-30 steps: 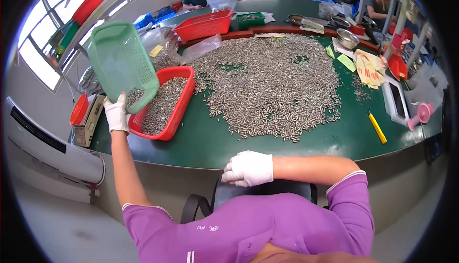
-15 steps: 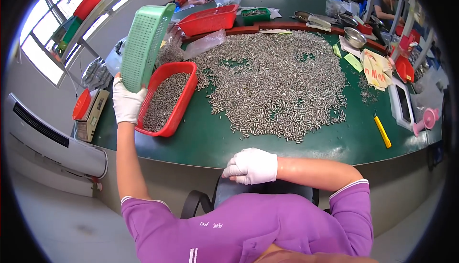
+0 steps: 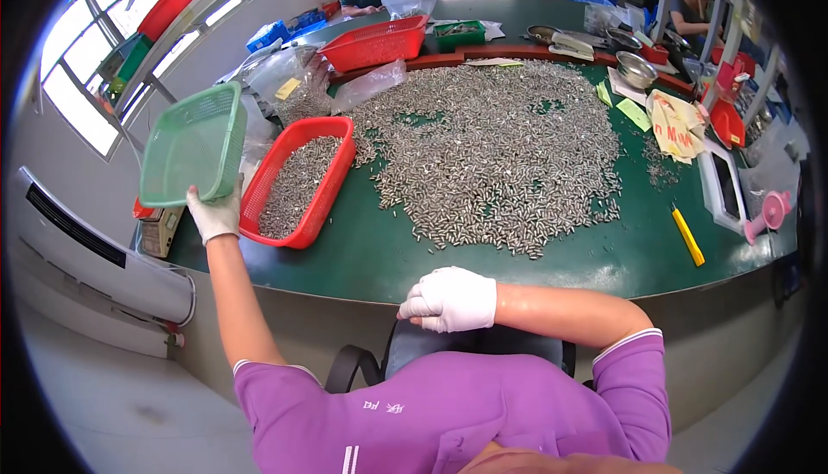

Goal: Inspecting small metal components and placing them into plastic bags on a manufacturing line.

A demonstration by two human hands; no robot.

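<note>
My left hand (image 3: 216,213), in a white glove, grips the near edge of a pale green plastic basket (image 3: 191,142). The basket is tilted, its open side facing me, and looks bare inside. It is held at the table's left, beside a red basket (image 3: 323,207) part filled with small metal pins (image 3: 297,189). My right hand (image 3: 450,300), gloved with bare fingertips, rests over my lap at the table's front edge. Its fingers are curled together; whatever may be in them is hidden. In front of it spreads a wide heap of the same small metal pins (image 3: 500,155).
A scale (image 3: 160,232) stands partly behind the green basket. Another red basket (image 3: 377,46) and a small green tray (image 3: 459,34) lie at the back. A yellow cutter (image 3: 687,237), white-framed device (image 3: 723,182) and pink fan (image 3: 768,215) lie right. Two people sit farther off.
My left hand has turned the green basket from nearly edge-on to open toward me, and brought it lower and to the left. My right hand has barely moved.
</note>
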